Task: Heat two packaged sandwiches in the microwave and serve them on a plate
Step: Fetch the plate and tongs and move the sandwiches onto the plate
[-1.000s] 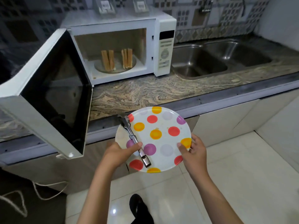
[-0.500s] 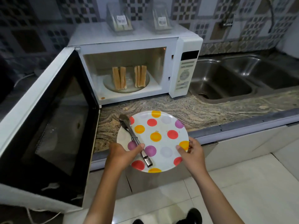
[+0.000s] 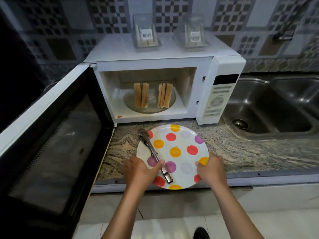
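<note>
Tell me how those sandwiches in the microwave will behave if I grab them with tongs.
The sandwiches stand on edge on the turntable, so a nudge would likely tip them. Each looks like loose slices, so they may splay unless the tongs squeeze across. Probably light and soft.

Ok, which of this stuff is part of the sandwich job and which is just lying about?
In the job:
- sandwiches in the microwave
- plate, gripped by left hand and right hand
- tongs, held on the plate by the left thumb

Lying about:
- packs on the microwave
- sink
</note>
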Available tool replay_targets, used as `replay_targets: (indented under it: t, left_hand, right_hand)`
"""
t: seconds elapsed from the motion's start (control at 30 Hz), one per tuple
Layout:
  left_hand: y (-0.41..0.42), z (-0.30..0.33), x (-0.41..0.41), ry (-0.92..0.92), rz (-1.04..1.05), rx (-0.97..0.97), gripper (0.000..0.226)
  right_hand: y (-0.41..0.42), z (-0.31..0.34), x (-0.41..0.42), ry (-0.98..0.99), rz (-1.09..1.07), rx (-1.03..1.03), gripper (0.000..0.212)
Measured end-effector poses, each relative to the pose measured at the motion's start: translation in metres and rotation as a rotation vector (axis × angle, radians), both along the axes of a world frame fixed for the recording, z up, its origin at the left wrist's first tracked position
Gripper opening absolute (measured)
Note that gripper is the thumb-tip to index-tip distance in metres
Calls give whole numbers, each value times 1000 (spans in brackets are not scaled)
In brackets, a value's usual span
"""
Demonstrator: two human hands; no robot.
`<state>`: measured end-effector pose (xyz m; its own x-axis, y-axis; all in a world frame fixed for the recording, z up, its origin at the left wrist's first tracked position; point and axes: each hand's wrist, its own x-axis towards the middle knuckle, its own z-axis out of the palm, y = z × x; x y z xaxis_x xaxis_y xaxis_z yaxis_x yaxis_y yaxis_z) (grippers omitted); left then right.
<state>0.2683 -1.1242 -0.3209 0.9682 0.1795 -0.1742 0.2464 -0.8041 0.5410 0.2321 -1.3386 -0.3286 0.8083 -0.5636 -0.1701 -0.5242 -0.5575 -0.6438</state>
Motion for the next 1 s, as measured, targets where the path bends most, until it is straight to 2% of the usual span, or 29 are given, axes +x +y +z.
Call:
replay_targets:
  t: [0.17, 0.23, 0.33, 0.43, 0.53, 0.67, 0.83, 0.93, 1.0]
  left_hand:
    - [-7, -8, 13, -7, 49, 53, 112]
    - [-4, -6, 17, -88, 64, 53, 100]
    - [4, -3, 26, -264, 61, 39, 66]
    - [11, -11, 32, -353, 22, 62, 48]
    - [11, -21, 35, -367, 3, 78, 42]
    - [12, -23, 38, -389, -1, 74, 27]
    - [11, -22, 37, -401, -2, 73, 24]
    - [13, -21, 36, -408, -5, 32, 34]
    - [13, -19, 32, -434, 2, -68, 41]
  right_hand:
    - [4, 20, 15, -2, 40, -310, 47]
    - [12, 25, 21, -86, 155, -264, 45]
    - [37, 27, 28, -212, 363, -100, 43]
    - [62, 21, 33, -141, 504, -181, 44]
    - [75, 15, 36, -62, 539, -308, 36]
    - [81, 10, 37, -120, 526, -328, 27]
    - [80, 12, 29, -273, 479, -230, 15]
    - [78, 15, 20, -312, 437, -153, 15]
    - [76, 16, 14, -349, 428, -122, 18]
